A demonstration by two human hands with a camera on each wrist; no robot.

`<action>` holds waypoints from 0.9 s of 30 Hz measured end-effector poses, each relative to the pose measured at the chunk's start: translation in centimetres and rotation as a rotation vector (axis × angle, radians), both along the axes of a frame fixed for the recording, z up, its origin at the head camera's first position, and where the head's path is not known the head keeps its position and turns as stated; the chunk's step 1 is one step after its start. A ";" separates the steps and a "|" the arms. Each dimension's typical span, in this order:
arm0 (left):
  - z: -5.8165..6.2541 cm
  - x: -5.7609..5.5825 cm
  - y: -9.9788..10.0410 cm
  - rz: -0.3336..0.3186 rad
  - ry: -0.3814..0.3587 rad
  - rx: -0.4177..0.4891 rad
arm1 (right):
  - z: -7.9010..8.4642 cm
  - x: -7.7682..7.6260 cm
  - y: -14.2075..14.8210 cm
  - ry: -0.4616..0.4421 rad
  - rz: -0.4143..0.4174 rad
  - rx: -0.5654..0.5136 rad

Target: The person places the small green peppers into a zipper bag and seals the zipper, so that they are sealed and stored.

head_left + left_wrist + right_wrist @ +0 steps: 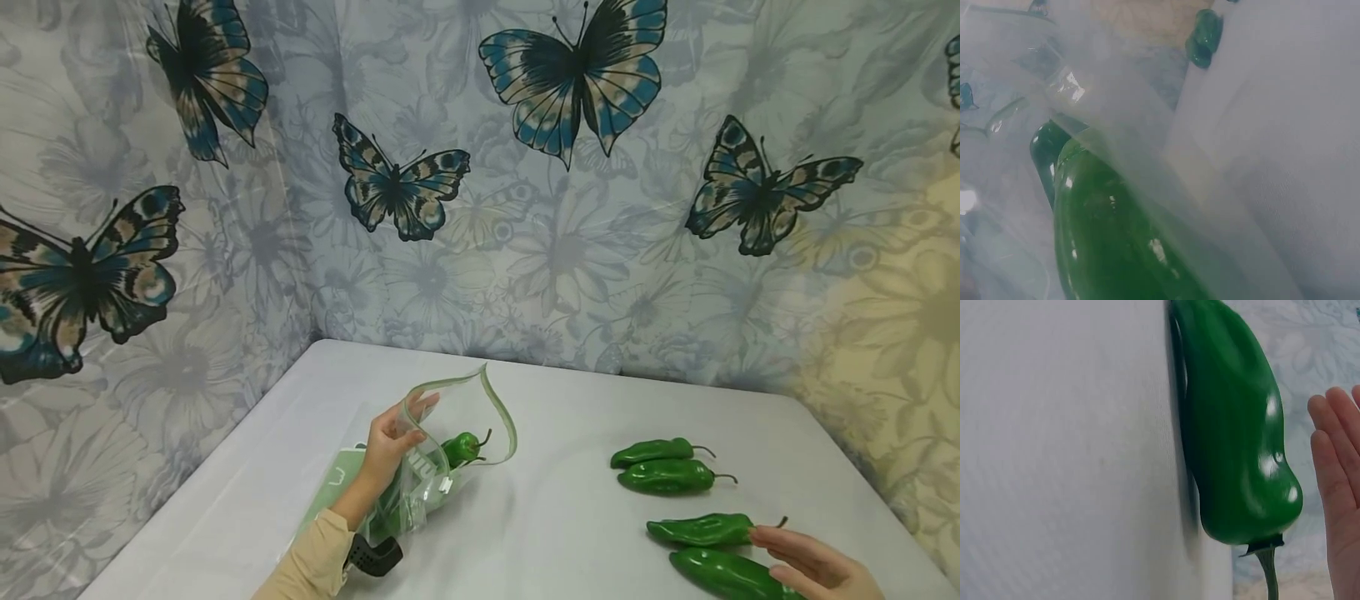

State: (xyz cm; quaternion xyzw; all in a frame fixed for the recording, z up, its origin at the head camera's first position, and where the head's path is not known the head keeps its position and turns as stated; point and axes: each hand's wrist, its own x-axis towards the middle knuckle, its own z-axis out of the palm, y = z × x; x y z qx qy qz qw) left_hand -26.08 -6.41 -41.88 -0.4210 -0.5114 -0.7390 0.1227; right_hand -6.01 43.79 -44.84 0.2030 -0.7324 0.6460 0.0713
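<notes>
My left hand (392, 446) grips the rim of a clear plastic zip bag (513, 421) with green trim, its mouth spread wide. Inside the bag lie green peppers, one with its stem end (461, 448) toward the opening; the left wrist view shows a pepper (1110, 231) close up through hazy plastic. At the front right, my right hand (821, 568) hovers with straight fingers by two green peppers, a farther one (705, 529) and a nearer one (723, 571) partly covered by the hand. In the right wrist view, a gap separates the hand (1341, 481) from a pepper (1235, 437).
Farther back on the right, two more green peppers, one (651, 452) behind the other (667, 477), lie side by side on the white table (555, 483). A butterfly-print curtain (555, 275) hangs behind and beside the table. A black band (375, 556) circles my left wrist.
</notes>
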 end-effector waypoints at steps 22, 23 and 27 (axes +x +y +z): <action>-0.7 -0.2 0.2 -0.058 0.057 -0.013 | -1.6 0.8 5.0 -0.212 0.319 -0.044; -0.6 -0.2 0.2 -0.053 0.058 -0.008 | -1.6 0.8 5.2 -0.242 0.322 -0.064; -0.5 -0.2 0.2 -0.036 0.071 0.009 | -1.6 0.8 5.3 -0.221 0.209 0.061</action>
